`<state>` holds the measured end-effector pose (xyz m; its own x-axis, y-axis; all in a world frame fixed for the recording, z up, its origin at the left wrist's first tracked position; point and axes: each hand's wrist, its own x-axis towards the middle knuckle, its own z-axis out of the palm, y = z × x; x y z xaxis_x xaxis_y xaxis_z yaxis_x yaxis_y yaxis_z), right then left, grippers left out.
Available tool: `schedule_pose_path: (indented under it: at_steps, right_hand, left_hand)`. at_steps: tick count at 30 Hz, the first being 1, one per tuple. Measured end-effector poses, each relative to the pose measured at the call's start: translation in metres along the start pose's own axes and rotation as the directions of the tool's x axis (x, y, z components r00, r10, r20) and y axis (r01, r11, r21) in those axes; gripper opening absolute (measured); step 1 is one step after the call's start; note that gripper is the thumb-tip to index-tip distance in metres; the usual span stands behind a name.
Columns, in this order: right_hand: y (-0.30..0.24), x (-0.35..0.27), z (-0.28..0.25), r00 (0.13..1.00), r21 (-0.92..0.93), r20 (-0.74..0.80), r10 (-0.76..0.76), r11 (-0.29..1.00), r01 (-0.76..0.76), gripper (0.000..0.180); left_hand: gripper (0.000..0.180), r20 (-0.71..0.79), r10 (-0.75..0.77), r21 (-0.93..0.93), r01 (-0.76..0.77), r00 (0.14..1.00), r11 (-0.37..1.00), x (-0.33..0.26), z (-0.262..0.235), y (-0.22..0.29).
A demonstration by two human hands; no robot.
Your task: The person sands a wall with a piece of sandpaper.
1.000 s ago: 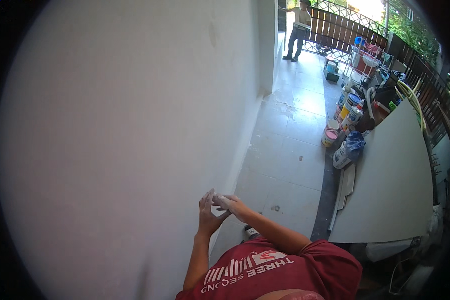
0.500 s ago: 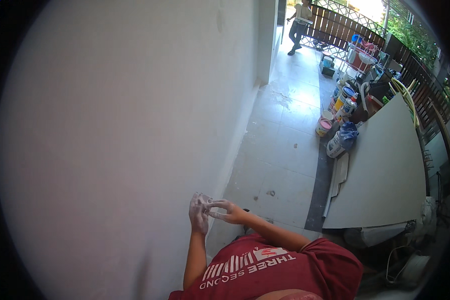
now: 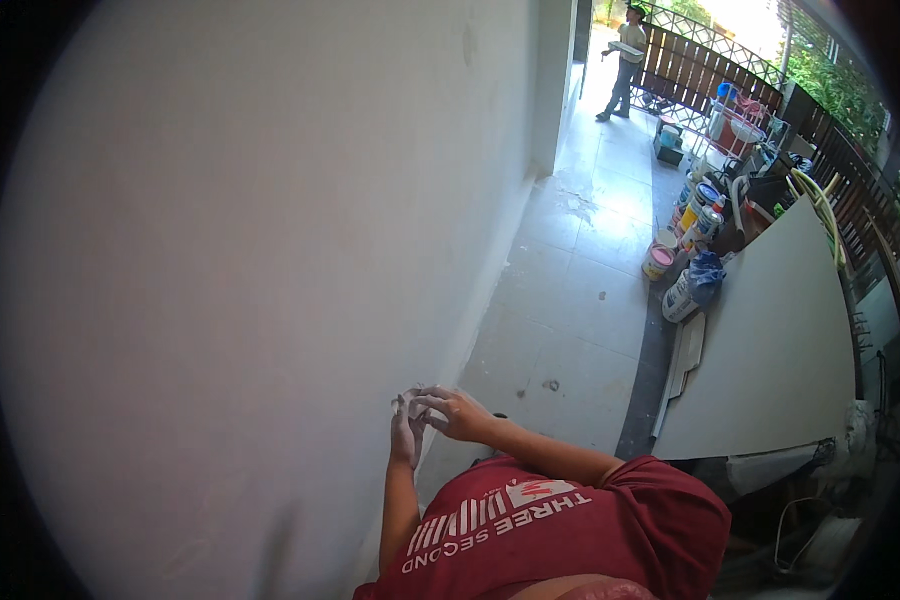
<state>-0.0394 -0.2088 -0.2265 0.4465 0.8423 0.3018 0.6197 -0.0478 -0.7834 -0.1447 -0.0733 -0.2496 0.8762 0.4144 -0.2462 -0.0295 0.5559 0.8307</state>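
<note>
We see both hands brought together low against the white wall (image 3: 250, 260), just above the line where it meets the tiled floor (image 3: 580, 300). The left hand (image 3: 406, 438) stands upright, fingers pointing up and dusted white, its forearm rising straight from the lower edge. The right hand (image 3: 454, 412) comes in from the right with its forearm slanting across the red shirt (image 3: 560, 530), and its fingers curl toward the left fingertips. Between them sits a small pale thing (image 3: 413, 398); it is too small for us to tell what it is, which way it points or where its long axis lies. The right fingers seem pinched on it, but we cannot tell this for sure, nor whether the left hand grips it or merely touches it.

To the left the wall fills everything, leaving no room. To the right the floor runs open toward a large white board (image 3: 780, 340) leaning there, with paint buckets (image 3: 670, 270) beside its far end. Far down the walkway another person (image 3: 625, 60) stands by a wooden fence (image 3: 710, 70).
</note>
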Motion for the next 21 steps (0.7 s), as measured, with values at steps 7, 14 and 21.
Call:
schedule_pose_path:
  at_steps: [7, 14, 21]
  right_hand:
    - [0.003, 0.003, 0.009, 0.922, 0.766, 0.304, 0.241, 0.513, -0.386, 0.073]
    - [-0.017, 0.004, 0.002, 0.914, 0.926, 0.372, 0.164, -0.006, -0.376, 0.067]
    - [-0.007, 0.001, 0.019, 0.889, 0.925, 0.373, 0.264, -0.038, -0.377, 0.072]
  left_hand:
    - [0.063, 0.230, 0.371, 0.650, -0.425, 0.900, 0.629, 0.005, -0.003, 0.002]
    - [0.060, 0.431, 0.445, 0.827, -0.541, 0.785, 0.153, 0.002, 0.019, 0.014]
    - [0.062, 0.435, 0.419, 0.839, -0.528, 0.797, 0.134, -0.004, 0.031, 0.008]
